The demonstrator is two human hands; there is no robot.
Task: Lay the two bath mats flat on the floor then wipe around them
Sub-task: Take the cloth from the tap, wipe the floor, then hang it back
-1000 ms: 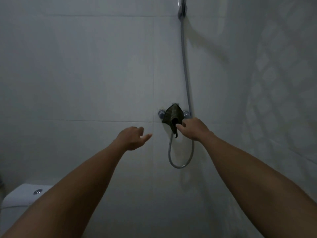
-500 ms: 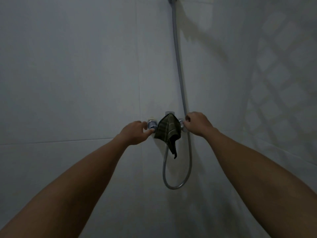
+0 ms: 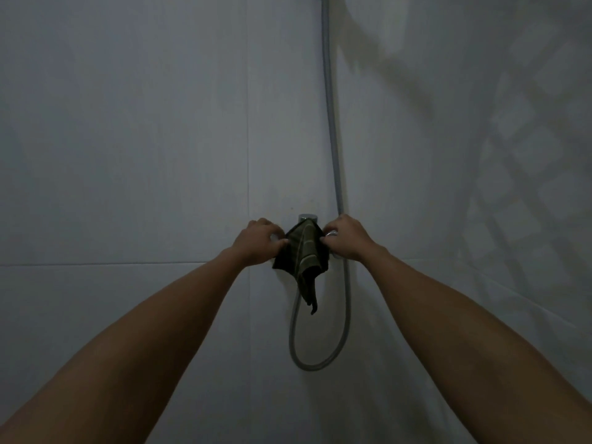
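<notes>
A dark green cloth (image 3: 302, 254) with pale stripes hangs draped over the shower mixer (image 3: 308, 216) on the tiled wall, one corner dangling down. My left hand (image 3: 259, 241) has its fingers curled at the cloth's left edge and pinches it. On the other side my right hand (image 3: 346, 238) pinches the cloth's right edge, just below a chrome knob (image 3: 332, 233). The left knob is hidden behind my left hand. No bath mat or floor is in view.
A grey shower hose (image 3: 333, 139) runs down the wall from the top and loops below the mixer (image 3: 315, 363). Pale wall tiles (image 3: 128, 155) fill the view, and a side wall (image 3: 512, 187) closes in on the right.
My left hand came up from below left to the mixer, and both hands have closed in from the knobs onto the cloth's edges. The view has tilted up; the toilet tank has dropped out.
</notes>
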